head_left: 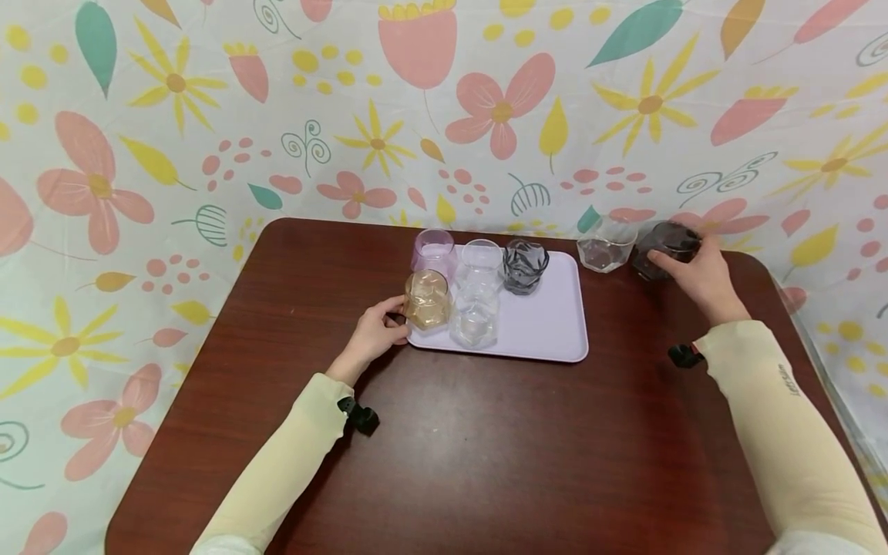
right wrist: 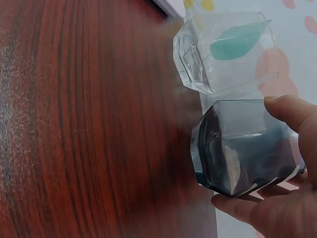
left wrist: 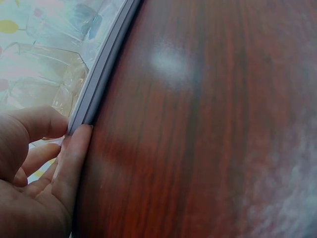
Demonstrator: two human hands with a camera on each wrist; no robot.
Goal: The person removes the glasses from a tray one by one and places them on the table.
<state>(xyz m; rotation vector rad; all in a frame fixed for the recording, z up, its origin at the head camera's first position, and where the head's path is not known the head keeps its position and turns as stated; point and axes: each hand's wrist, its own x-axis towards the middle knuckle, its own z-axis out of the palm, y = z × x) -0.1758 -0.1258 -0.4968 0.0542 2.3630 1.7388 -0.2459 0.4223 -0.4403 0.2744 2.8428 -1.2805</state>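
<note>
My left hand (head_left: 373, 333) is at the near left corner of a pale lilac tray (head_left: 544, 331). In the left wrist view its thumb and a finger pinch the tray's rim (left wrist: 101, 69), right beside an amber glass (head_left: 426, 302). Also on the tray stand a purple glass (head_left: 433, 254), two clear glasses, one in front (head_left: 475, 320) of the other, and a dark grey faceted glass (head_left: 525, 267). Far to the right, my right hand (head_left: 706, 281) grips a second dark grey glass (right wrist: 247, 148) around its sides and upper part. A clear glass (right wrist: 228, 54) stands close beside it.
The tray lies near the far edge of a dark reddish-brown wooden table (head_left: 444, 455). Directly behind the table hangs a flower-patterned cloth (head_left: 277, 100). The tray's right part is bare, and the clear glass at right stands off the tray.
</note>
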